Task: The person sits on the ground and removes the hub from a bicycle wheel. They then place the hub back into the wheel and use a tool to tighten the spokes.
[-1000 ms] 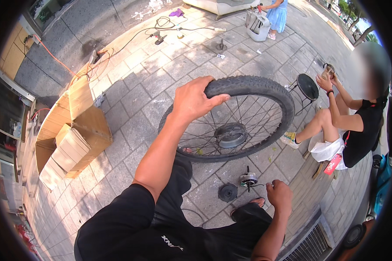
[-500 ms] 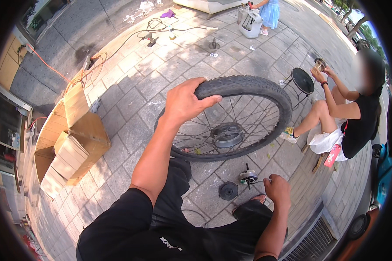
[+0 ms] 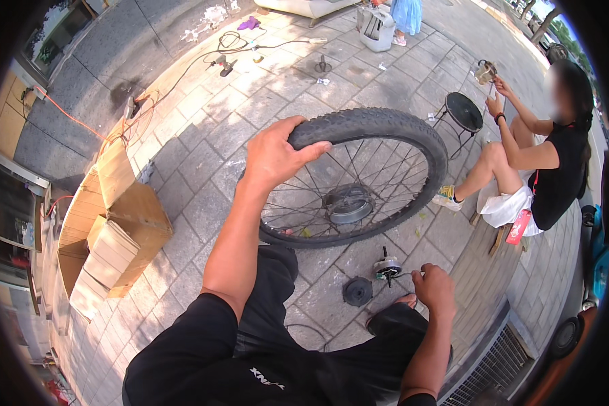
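My left hand [image 3: 275,154] is wrapped over the knobby black tyre of a bicycle wheel [image 3: 392,124], thumb on the near side. The wheel leans tilted in front of me, its spokes running to a wide grey hub [image 3: 349,204]. Low on the right, my right hand [image 3: 434,289] is closed on a thin cable [image 3: 404,274], which leads to a round metal motor core with an axle [image 3: 387,268] on the paving. Beside that core lies a dark round cover [image 3: 357,291]. The cable's end inside my fingers is hidden.
An open cardboard box [image 3: 139,223] stands at left. At right, a seated person [image 3: 555,162] holds a small round part [image 3: 484,72] near a black round-topped stool [image 3: 463,112]. Farther off lie a power drill [image 3: 223,65], cords and a grey jug [image 3: 376,30]. A metal grate [image 3: 497,362] is lower right.
The view has shifted slightly, and the wheel with my left hand sits a little farther left in it. The seated person has raised the small round part. Both my grips look the same.
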A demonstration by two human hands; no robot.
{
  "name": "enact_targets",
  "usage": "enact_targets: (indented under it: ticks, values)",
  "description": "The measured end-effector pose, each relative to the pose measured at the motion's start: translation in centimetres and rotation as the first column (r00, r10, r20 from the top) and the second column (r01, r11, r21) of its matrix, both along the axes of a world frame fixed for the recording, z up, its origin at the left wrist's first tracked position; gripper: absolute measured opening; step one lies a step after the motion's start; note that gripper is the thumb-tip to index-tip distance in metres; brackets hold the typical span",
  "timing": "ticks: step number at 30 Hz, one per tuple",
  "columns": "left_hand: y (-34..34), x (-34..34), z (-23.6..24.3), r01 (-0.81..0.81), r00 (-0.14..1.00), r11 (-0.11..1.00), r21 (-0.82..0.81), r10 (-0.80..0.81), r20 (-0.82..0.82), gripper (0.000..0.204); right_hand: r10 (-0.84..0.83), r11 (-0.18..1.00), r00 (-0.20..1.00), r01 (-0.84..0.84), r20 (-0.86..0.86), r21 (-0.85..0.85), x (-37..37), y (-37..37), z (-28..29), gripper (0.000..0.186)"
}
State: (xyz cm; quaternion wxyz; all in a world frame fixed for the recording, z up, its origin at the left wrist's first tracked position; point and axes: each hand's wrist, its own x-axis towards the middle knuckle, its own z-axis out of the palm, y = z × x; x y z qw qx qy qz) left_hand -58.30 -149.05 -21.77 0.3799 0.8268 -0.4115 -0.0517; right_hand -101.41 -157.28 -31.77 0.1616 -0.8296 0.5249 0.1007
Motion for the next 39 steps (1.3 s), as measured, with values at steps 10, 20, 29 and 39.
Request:
enact_targets:
  ticks: [10,20,29,39]
  values:
    - [-0.2,-0.3,0.0,-0.021,0.999,0.998,0.057,0.018,0.045,0.086,-0.019,0.999,1.0,0.019,0.0,0.027,0.0,0.1,0.3,0.034]
    - [-0.5,0.0,-0.4,0.0,0.999,1.0,0.005,-0.001,0.035,0.085,-0.013,1.0,1.0,0.014,-0.021,0.023,0.0,0.0,0.9,0.037]
    - [-0.6,0.0,-0.2,0.007,1.0,1.0,0.004,-0.007,-0.02,0.083,-0.019,1.0,1.0,0.019,0.012,0.018,-0.2,0.2,0.7,0.034]
    - [-0.7,1.5,-2.1,-0.02,0.997,0.999,-0.033,0.022,0.08,0.086,-0.03,0.999,0.999,0.031,-0.038,0.022,0.0,0.2,1.2,0.034]
